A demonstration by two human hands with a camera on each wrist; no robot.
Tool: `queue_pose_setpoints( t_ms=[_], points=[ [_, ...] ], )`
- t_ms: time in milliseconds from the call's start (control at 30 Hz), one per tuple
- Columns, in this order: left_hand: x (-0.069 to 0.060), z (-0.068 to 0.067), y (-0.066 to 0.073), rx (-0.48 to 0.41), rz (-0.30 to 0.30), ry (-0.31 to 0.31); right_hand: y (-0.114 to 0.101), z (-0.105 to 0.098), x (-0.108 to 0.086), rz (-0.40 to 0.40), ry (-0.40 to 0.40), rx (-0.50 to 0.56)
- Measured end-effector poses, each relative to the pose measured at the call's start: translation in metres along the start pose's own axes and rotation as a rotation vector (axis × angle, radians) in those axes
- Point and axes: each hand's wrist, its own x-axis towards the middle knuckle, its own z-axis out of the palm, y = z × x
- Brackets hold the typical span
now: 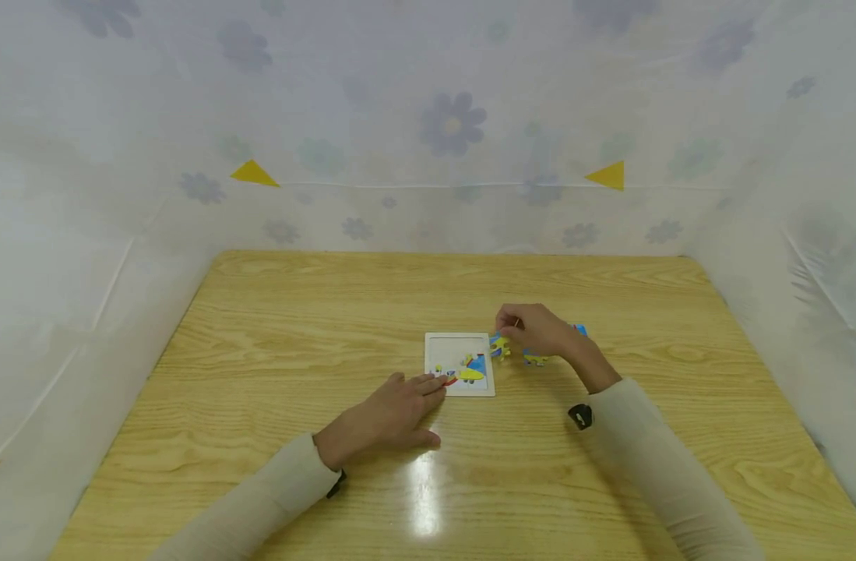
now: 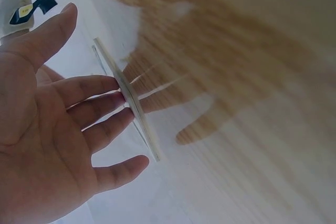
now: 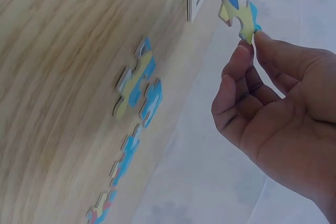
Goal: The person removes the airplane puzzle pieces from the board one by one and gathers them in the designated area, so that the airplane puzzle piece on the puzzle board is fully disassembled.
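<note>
A white square puzzle frame (image 1: 492, 382) lies mid-table, its lower part filled with joined yellow, blue and red pieces (image 1: 472, 375). My left hand (image 1: 399, 409) rests with straight fingers on its lower left edge; in the left wrist view, the fingertips touch the thin board (image 2: 128, 90) and the thumb stands apart. Just right of the frame, my right hand (image 1: 533, 327) pinches a yellow and blue jigsaw piece (image 3: 237, 10) between thumb and index finger, raised off the table in the right wrist view. Beneath that hand lies another yellow and blue piece (image 3: 135, 80), partly hidden in the head view.
Several loose jigsaw pieces (image 3: 126, 156) lie in a row to the right of the frame. The wood-grain table (image 1: 315, 312) is bordered at the back and sides by flowered white cloth (image 1: 385, 101) with yellow triangles (image 1: 255, 174).
</note>
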Motion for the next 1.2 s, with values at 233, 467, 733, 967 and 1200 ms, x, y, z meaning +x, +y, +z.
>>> queue_pose_setpoints(
  t_ms=[233,467,733,967,1200],
  points=[
    [-0.001,0.0,0.001,0.023,0.013,0.015,0.011,-0.008,-0.007,0.038,0.006,-0.009],
    [-0.002,0.0,0.0,0.018,0.013,0.014,0.022,-0.015,-0.015,0.082,0.01,-0.011],
    [-0.002,0.001,0.0,0.011,0.011,0.01,0.035,-0.022,-0.023,0.1,0.015,-0.032],
    [-0.002,0.001,0.0,0.035,0.019,0.016,0.048,-0.028,-0.031,0.113,0.012,-0.036],
    [-0.003,0.001,0.0,0.026,0.017,0.017,0.055,-0.031,-0.037,0.141,-0.024,-0.013]
  ],
)
